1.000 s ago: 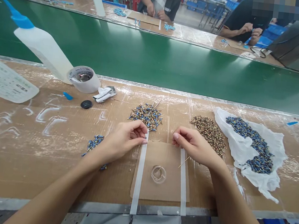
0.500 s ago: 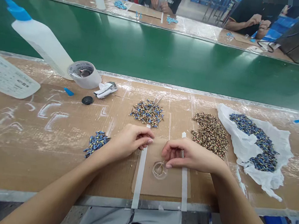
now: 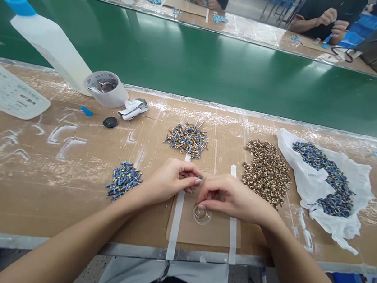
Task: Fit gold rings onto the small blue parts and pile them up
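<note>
- The left hand (image 3: 170, 180) sits over the cardboard sheet (image 3: 205, 236), its grip closed, thumb and fingertips pinching a small blue part (image 3: 199, 177) just beside the right hand.
- The right hand (image 3: 233, 196) curls just above a clear round dish (image 3: 202, 215), its fingertips close together; whether they hold anything is too small to tell.
- Two white tape strips (image 3: 175, 226) hold the sheet to the table (image 3: 32, 196).
- Nearby lie a blue pile (image 3: 123, 181), a mixed blue and gold pile (image 3: 187, 140) with thin metal pins (image 3: 197, 126) standing from it, and a gold bead pile (image 3: 266, 173).
- Further right, a blue and gold heap (image 3: 327, 180) rests on a white plastic bag (image 3: 306, 182).
- Judging by how things lie, little looks done: every pile remains large, and the dish shows no heap of parts.
- A glue bottle (image 3: 46, 41) and a tape roll (image 3: 107, 89) stand at the far edge of the table.
</note>
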Demonstrator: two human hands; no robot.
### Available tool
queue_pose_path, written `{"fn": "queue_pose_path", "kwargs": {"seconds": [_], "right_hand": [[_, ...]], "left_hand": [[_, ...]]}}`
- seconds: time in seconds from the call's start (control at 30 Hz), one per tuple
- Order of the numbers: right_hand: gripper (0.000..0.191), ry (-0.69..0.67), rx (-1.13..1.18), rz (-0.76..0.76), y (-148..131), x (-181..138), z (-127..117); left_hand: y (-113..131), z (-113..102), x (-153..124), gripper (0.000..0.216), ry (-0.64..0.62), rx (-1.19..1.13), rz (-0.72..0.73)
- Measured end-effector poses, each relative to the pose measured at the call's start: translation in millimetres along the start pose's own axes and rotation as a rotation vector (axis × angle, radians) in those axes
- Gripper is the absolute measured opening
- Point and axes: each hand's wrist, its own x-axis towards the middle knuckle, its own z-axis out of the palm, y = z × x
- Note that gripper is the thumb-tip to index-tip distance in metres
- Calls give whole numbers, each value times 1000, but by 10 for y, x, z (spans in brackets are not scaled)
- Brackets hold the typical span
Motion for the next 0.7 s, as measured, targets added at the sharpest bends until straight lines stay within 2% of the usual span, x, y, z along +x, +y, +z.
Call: {"fn": "queue_pose_path", "kwargs": {"seconds": [0.27,0.57,0.7], "right_hand": [[6,-6,25,-14,18,10,32],[5,-54,21,17,11,-38,-83],[5,-49,144,83,45,-32,-82]], "left_hand": [[-24,35,19,18,19,6,28],[1,0,-12,15,21,-46,-8],[-16,23,-7,15,19,-77,-6]]}}
